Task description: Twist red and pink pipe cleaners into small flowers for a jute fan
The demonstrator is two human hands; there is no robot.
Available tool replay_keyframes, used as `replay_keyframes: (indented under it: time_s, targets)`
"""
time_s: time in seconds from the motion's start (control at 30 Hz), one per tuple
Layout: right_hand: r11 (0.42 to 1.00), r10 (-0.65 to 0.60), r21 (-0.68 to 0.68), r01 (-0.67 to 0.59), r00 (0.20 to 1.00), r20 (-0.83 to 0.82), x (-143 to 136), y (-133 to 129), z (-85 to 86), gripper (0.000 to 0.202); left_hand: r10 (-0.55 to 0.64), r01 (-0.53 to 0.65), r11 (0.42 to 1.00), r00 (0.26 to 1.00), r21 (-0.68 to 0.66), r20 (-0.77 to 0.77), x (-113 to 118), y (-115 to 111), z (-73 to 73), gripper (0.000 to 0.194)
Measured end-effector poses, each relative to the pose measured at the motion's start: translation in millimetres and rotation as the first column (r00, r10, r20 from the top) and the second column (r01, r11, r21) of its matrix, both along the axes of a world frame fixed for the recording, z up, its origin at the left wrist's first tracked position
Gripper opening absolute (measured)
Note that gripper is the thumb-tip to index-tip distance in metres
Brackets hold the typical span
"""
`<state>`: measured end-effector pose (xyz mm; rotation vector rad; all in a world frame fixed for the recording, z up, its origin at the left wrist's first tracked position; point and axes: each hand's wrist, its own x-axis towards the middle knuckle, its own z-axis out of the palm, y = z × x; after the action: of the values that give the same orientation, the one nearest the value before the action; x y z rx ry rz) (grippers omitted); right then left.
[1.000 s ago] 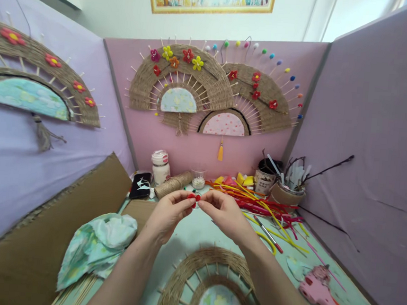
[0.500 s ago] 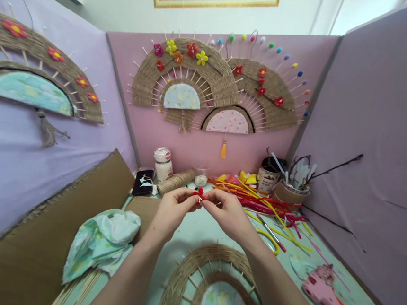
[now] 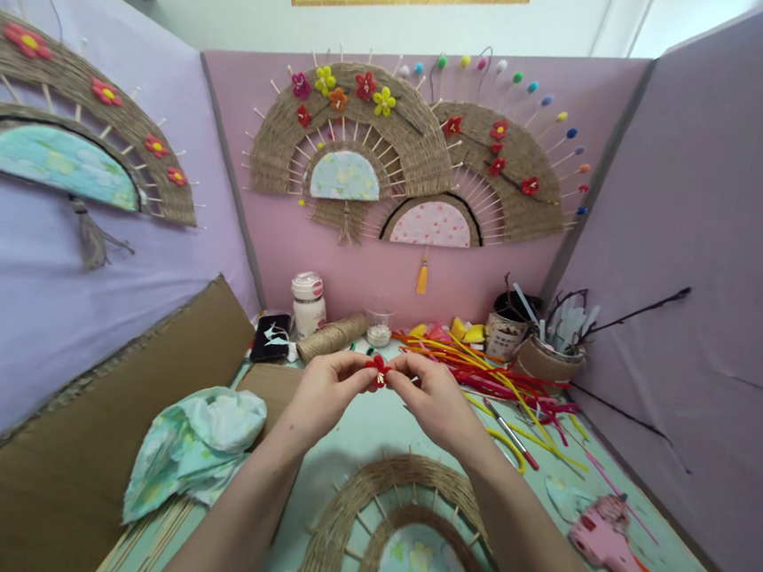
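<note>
A small red pipe-cleaner flower (image 3: 379, 370) with pale stamens at its centre is pinched between my two hands above the table. My left hand (image 3: 332, 393) grips its left petals with thumb and forefinger. On the opposite side, my right hand (image 3: 430, 399) pinches the right petals. Below my forearms lies a woven twine fan (image 3: 341, 518) with thin sticks and a floral cloth half-circle (image 3: 420, 565) at its middle. My right forearm covers part of the fan.
Red and yellow pipe cleaners (image 3: 494, 376) are heaped at right, near a pen (image 3: 512, 434). A pink glue gun (image 3: 618, 551) lies front right. Crumpled cloth (image 3: 198, 443) and cardboard (image 3: 111, 396) occupy the left. A twine roll (image 3: 331, 339), bottle (image 3: 308, 306) and pots (image 3: 548, 361) stand behind.
The flower has turned slightly, so its petals and stamens show more fully between my fingers. Both hands keep their pinch. The whole view has shifted a little.
</note>
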<state>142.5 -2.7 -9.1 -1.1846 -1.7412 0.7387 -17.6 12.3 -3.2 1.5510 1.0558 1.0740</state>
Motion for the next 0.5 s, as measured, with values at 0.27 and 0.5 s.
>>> replay_keyframes:
  time_s: [0.27, 0.5]
  targets:
    - [1.000, -0.013, -0.010, 0.015, 0.994, 0.112, 1.5, -0.8, -1.9, 0.017, -0.032, 0.030, 0.998, 0.998, -0.058, -0.045, 2.1, -1.3, -1.4, 0.016]
    - [0.999, -0.013, -0.036, 0.017, 0.996, 0.089, 3.4, 2.7, -0.7, 0.020, -0.014, 0.031, 0.984, 0.995, -0.173, 0.098, 5.7, 2.1, -9.5, 0.024]
